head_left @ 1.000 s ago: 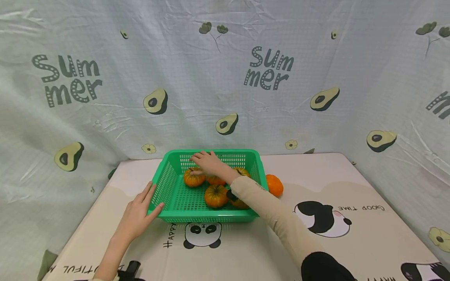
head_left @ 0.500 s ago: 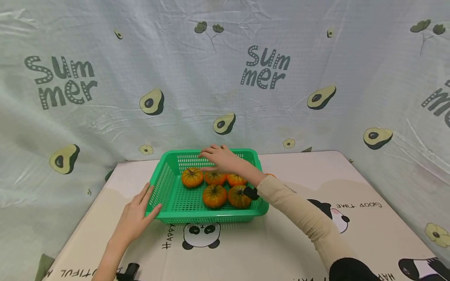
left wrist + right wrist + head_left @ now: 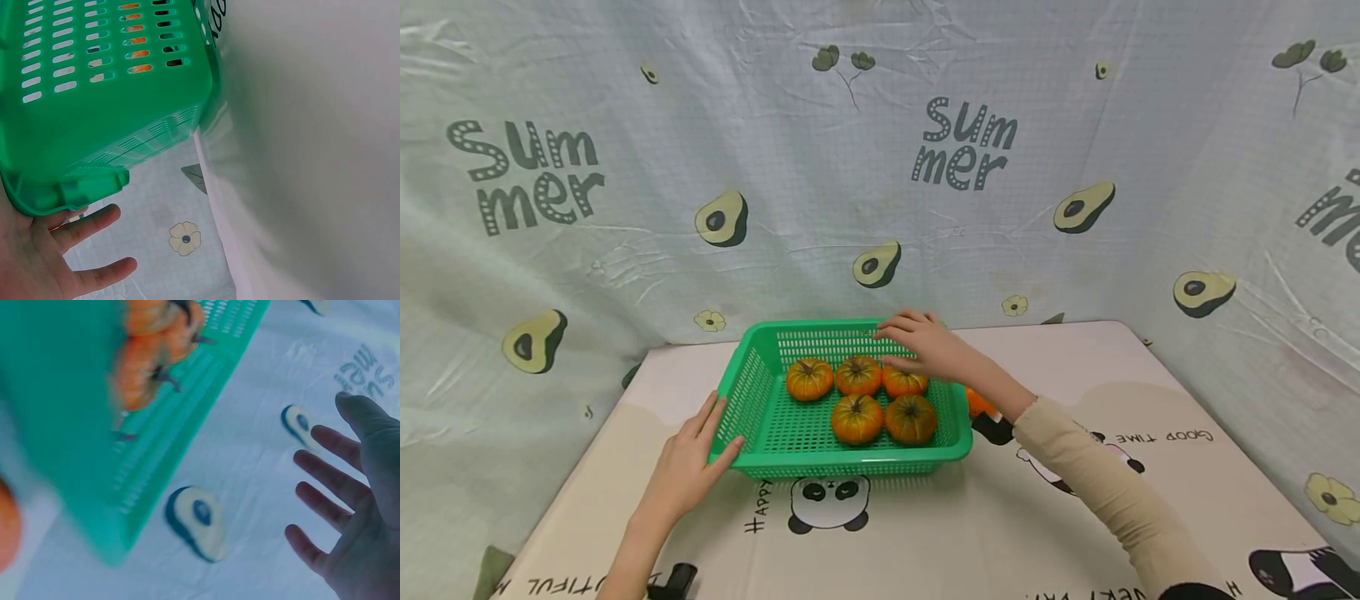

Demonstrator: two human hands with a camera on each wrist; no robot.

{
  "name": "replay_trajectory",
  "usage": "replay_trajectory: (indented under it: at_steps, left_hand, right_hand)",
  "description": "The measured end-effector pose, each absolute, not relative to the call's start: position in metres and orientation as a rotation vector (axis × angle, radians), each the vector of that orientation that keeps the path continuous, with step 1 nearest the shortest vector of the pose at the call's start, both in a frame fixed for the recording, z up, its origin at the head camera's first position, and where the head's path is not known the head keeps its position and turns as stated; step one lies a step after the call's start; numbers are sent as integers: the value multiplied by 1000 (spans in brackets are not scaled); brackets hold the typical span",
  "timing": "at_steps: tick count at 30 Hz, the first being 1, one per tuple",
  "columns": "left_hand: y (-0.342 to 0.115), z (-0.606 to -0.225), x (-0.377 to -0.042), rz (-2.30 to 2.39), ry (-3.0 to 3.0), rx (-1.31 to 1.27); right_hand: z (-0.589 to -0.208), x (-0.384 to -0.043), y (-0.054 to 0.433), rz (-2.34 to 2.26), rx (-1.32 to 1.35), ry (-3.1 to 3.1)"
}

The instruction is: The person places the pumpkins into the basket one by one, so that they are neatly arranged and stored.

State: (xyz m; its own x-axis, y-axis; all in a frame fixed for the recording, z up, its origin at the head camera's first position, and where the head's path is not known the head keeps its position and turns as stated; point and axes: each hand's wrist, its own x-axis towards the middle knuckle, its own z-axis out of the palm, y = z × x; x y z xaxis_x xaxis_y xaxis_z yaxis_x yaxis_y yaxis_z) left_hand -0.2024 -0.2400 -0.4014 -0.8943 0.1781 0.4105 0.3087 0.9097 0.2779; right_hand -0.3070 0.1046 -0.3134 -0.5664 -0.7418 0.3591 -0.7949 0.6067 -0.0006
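Note:
Several small orange pumpkins [image 3: 858, 419] with dark stems sit in a green plastic basket [image 3: 850, 457]. They stand in two rows, toward its right side. My left hand [image 3: 688, 462] rests against the basket's left rim with fingers spread; in the left wrist view the rim lies along the palm side of the hand [image 3: 47, 256]. Above the back right pumpkin [image 3: 905, 382] hovers my right hand [image 3: 928, 346], holding nothing. Its fingers are spread and loosely straight in the right wrist view, where the hand [image 3: 362, 494] is apart from the basket [image 3: 69, 425].
Outside the basket's right wall lies another orange round thing [image 3: 979, 404], partly hidden by the right wrist. The table [image 3: 925, 542] has a pale cloth printed with pandas and lettering. A hanging sheet [image 3: 790, 250] with avocado prints stands right behind the table.
My right hand has moved rightward over the basket, from above the back left pumpkin to above the back right one, uncovering the pumpkins. My left hand has stayed at the rim.

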Motion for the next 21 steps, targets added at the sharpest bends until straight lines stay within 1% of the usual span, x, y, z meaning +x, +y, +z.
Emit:
replay_trajectory:
  at_steps: [10,21]
  left_hand:
    - [-241,-403,-201,-486,-2684,-365]
    - [-240,-402,-201,-491,-2686,-360]
  right_hand:
    - [-349,-306,151,371,1158,-2393]
    - [-379,-306,189,382,959,-2476]
